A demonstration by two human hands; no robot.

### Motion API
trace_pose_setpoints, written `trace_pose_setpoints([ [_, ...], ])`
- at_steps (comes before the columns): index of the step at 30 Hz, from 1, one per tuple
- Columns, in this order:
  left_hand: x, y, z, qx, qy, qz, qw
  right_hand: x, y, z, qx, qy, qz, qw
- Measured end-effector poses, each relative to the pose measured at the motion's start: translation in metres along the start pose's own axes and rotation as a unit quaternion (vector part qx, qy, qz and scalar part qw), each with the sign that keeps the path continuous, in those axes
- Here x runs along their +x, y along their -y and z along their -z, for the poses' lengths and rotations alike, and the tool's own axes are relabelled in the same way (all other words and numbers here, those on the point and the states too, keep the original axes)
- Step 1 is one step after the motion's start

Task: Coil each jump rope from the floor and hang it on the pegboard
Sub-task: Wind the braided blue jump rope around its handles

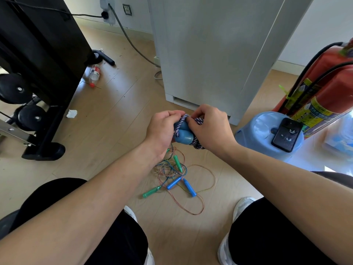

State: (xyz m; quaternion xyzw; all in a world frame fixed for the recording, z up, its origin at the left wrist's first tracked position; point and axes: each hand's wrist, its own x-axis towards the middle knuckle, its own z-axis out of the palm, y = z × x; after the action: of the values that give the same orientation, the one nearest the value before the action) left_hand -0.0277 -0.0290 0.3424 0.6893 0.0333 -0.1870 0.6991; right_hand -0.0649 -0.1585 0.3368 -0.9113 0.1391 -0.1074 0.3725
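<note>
The step in hand looks like the finishing of one coil. Just in front of the foot of the white cabinet (210,54), both hands hold a braided jump rope (198,121) in the air. The left hand (162,129) has its fingers (172,114) curled round the bundle, gripping the two fat blue handles (184,137) side by side. The right hand (208,127) pinches the purple-and-white cord where it crosses over the handle tops, as if winding or tucking a last turn.

The next move probably calls for securing that loose turn so the bundle keeps its shape. The left grip should keep the handles together meanwhile, and the coil then goes to the pegboard.

Further from the cabinet, nearer the person's shoes, a tangle of thin ropes (172,169) lies on the floor. In it are two green handles (151,192) and two slim blue handles (173,183). Their cords cross many times, so they will likely need teasing apart before coiling.

The pegboard is not in view, so where the coil must go cannot be told. The hands cover most of the braided cord. How many turns it has, and whether its end is tucked, is hidden. How many separate ropes make up the floor tangle is hard to make out beyond the two handle pairs.

To the right of the cabinet stand a red fire extinguisher (324,88) and a light-blue plastic stool (257,129) with a phone (286,134) on it. The frame edge cuts off the extinguisher's top.
</note>
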Motion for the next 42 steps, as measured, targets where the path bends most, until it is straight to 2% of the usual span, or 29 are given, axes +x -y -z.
trace_pose_setpoints([
  [6,0.003,-0.002,0.005,-0.022,0.047,0.049,0.997,-0.002,-0.001,0.002,0.092,-0.003,-0.043,0.995],
  [11,0.003,-0.003,0.008,-0.066,0.064,0.052,0.994,-0.005,-0.001,0.003,0.161,0.010,-0.071,0.984],
  [17,0.004,-0.003,0.009,-0.070,0.027,0.055,0.996,-0.006,0.001,0.002,0.167,0.035,-0.069,0.983],
  [22,0.014,0.002,0.014,0.009,-0.041,0.021,0.999,-0.006,0.006,0.005,0.161,0.115,-0.076,0.977],
  [24,0.018,0.006,0.013,0.039,-0.080,-0.001,0.996,-0.005,0.008,0.009,0.218,0.140,-0.112,0.959],
  [27,0.021,0.008,0.012,0.059,-0.116,-0.021,0.991,-0.002,0.012,0.015,0.370,0.180,-0.177,0.894],
  [29,0.021,0.008,0.012,0.072,-0.132,-0.036,0.988,0.003,0.014,0.017,0.400,0.193,-0.205,0.873],
  [31,0.021,0.007,0.011,0.085,-0.144,-0.053,0.985,0.007,0.014,0.020,0.374,0.208,-0.207,0.880],
  [34,0.024,0.004,0.013,0.098,-0.175,-0.075,0.977,0.009,0.012,0.026,0.287,0.242,-0.174,0.911],
  [37,0.027,0.002,0.016,0.103,-0.196,-0.081,0.972,0.006,0.009,0.026,0.247,0.262,-0.145,0.922],
  [42,0.027,0.001,0.016,0.099,-0.205,-0.079,0.971,0.003,0.003,0.016,0.062,0.202,0.011,0.977],
])
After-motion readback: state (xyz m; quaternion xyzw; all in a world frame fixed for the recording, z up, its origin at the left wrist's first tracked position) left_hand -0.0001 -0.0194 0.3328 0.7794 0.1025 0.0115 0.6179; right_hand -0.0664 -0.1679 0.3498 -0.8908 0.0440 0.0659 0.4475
